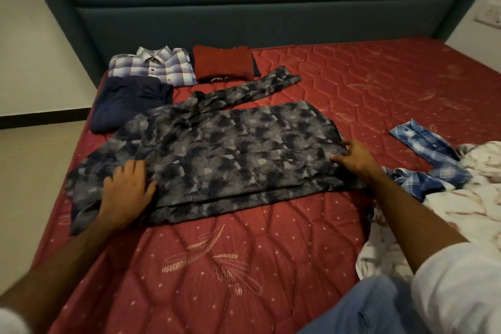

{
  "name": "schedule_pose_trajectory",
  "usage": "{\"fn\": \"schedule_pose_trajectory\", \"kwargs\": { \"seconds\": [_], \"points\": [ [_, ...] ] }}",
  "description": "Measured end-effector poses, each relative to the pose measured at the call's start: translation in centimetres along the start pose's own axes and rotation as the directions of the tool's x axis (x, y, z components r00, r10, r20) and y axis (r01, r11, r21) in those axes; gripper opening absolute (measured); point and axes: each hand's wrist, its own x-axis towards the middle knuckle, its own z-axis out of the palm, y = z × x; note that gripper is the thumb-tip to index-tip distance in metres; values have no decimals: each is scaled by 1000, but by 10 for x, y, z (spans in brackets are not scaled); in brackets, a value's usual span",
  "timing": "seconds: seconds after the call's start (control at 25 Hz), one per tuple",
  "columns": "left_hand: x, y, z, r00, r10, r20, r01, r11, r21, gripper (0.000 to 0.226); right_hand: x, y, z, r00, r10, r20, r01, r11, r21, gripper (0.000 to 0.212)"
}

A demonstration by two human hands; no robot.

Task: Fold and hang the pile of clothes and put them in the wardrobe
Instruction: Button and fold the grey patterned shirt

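Pressing flat on the left end of the dark grey patterned shirt (217,149), left hand (127,192) palm down with fingers straight and spread, holding nothing, seemingly pinning the cloth so it cannot slide while the other side gets worked. Just behind it, folded navy garment (127,103) parked near the mattress edge, then a folded plaid shirt (153,66) with collar up and a folded red garment (223,64) lined up toward the teal headboard (244,8) — finished pieces, by the look of it, kept clear of the working area. Spread across the middle of the red quilted mattress (379,84), the patterned shirt lying flat, one sleeve thrown out diagonally toward the red piece, lower hem apparently doubled under. Over on the right edge, by the buttons, right hand (352,160) with fingers and thumb curled, pinching the placket, likely squaring that edge before the next fold. Further right, a crumpled blue checked shirt (425,157) and a white patterned cloth (461,198) heaped together, the unfolded pile waiting. No wardrobe or hangers anywhere in view.
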Motion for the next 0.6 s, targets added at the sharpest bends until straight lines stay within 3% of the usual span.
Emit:
{"fn": "schedule_pose_trajectory", "kwargs": {
  "seconds": [0.08,0.2,0.28,0.4,0.52,0.6],
  "points": [
    [3,-2,0,995,-82,63,84,996,-34,41,-7,-3,-10,999,-28,16,26,993,118,47],
    [5,-5,1,997,-28,77,29,1000,-8,37,-11,-8,-27,996,-66,-61,80,963,257,35],
    [2,-3,2,1000,15,15,-15,1000,5,34,-15,-7,-31,998,-22,-65,39,965,260,35],
    [-10,9,-1,946,300,-125,-299,954,27,37,-35,0,-24,992,-41,121,27,993,116,51],
    [-19,15,-7,773,630,-81,-629,777,37,42,-44,12,-16,964,-152,220,137,987,81,63],
    [-20,11,-6,747,665,-9,-665,746,32,38,-43,12,-20,963,-186,194,178,982,60,51]
  ]
}}
